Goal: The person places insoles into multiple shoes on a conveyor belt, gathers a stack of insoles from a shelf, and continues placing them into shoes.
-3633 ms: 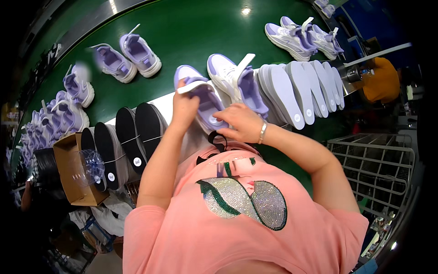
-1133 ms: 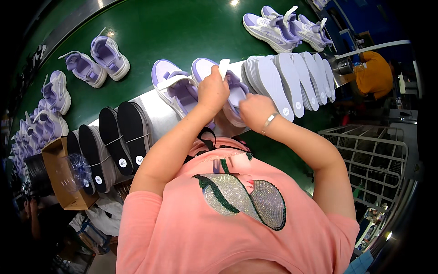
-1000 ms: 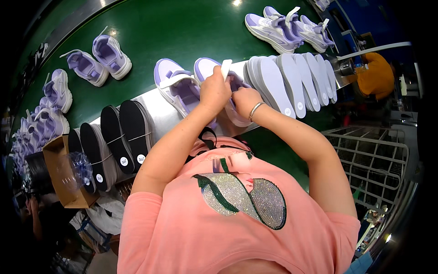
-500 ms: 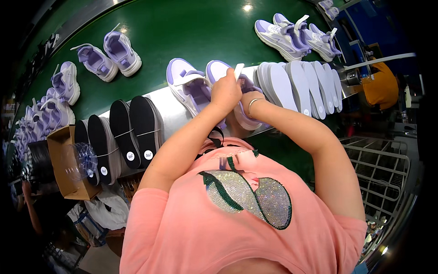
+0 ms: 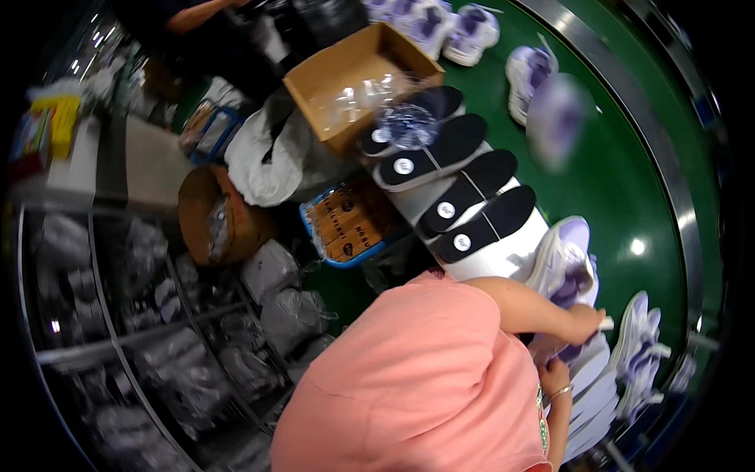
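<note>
My left hand (image 5: 587,323) reaches across from the pink shirt and pinches the white pull tab of a lavender shoe (image 5: 550,352) on the white ledge. My right hand (image 5: 554,376), with a bracelet at the wrist, grips the same shoe from below; most of the shoe is hidden by both hands. A second lavender shoe (image 5: 563,263) lies just beyond my left forearm. Several black insoles (image 5: 473,214) lie side by side further along the ledge.
A green conveyor belt (image 5: 629,177) carries more lavender shoes (image 5: 527,69); another pair (image 5: 641,358) sits right of my hands. White soles (image 5: 591,397) are stacked below. A cardboard box (image 5: 346,75), a blue tray (image 5: 354,226) and wire shelves (image 5: 118,315) of bagged goods stand left.
The view has swung far round to the left, bringing the box, tray and shelves into sight. Both hands stay on the lavender shoe, now at the lower right.
</note>
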`<state>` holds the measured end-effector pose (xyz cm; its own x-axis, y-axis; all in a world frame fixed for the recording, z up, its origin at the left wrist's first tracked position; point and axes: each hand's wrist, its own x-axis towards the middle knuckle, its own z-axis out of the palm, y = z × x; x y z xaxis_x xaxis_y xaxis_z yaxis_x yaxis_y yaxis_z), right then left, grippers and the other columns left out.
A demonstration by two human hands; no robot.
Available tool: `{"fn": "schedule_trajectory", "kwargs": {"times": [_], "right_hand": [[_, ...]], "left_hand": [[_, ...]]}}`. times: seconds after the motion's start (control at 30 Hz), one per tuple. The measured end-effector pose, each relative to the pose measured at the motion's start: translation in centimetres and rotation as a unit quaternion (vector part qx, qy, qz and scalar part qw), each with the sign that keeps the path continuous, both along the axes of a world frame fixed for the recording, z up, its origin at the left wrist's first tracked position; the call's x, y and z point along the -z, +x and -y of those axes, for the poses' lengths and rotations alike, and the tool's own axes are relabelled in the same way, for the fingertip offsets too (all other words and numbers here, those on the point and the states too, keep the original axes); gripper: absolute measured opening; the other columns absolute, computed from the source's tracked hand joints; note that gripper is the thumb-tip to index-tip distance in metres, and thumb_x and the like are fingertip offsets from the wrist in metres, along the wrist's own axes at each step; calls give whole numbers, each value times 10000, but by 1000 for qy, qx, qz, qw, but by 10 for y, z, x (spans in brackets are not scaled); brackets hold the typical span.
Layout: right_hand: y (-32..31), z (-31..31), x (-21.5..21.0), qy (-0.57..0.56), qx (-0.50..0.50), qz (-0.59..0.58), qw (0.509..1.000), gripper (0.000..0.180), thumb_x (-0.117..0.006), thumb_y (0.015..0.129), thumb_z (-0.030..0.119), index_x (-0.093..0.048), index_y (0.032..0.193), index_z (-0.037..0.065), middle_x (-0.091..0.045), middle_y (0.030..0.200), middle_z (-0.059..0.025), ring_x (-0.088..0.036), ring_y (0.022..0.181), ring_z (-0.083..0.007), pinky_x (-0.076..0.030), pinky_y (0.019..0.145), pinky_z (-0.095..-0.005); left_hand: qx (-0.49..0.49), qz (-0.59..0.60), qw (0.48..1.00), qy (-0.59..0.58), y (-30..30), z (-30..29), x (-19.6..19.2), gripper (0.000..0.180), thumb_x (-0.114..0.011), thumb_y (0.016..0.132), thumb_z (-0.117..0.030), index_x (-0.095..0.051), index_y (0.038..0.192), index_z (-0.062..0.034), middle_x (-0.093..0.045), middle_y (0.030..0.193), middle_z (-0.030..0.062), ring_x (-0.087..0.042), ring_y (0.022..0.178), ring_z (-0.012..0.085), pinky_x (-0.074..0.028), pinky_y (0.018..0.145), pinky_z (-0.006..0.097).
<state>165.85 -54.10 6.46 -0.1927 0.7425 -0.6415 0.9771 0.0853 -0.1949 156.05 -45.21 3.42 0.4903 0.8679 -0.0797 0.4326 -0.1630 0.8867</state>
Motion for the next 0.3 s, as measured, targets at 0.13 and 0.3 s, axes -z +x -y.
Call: {"fn": "schedule_trajectory", "kwargs": {"times": [0.13,0.3], "right_hand": [[26,14,20,48,54,-89,993,223,-579,671,159,-529,777,-31,-562,662,-224,-561,625,-375,-441,576,-398],[19,8,37,110,72,-188,973,279,-614,662,123,-533,870,-44,-568,677,-219,-580,627,-329,-443,566,-365]], "left_hand": [[44,13,990,132,-25,4,-25,538,-673,641,-279,-436,1037,-2,-534,932,168,-514,898,288,-447,681,371],[150,-70,986,26,-72,8,-45,823,-667,656,-343,-226,1263,-5,-528,988,209,-533,895,327,-453,640,380]]}}
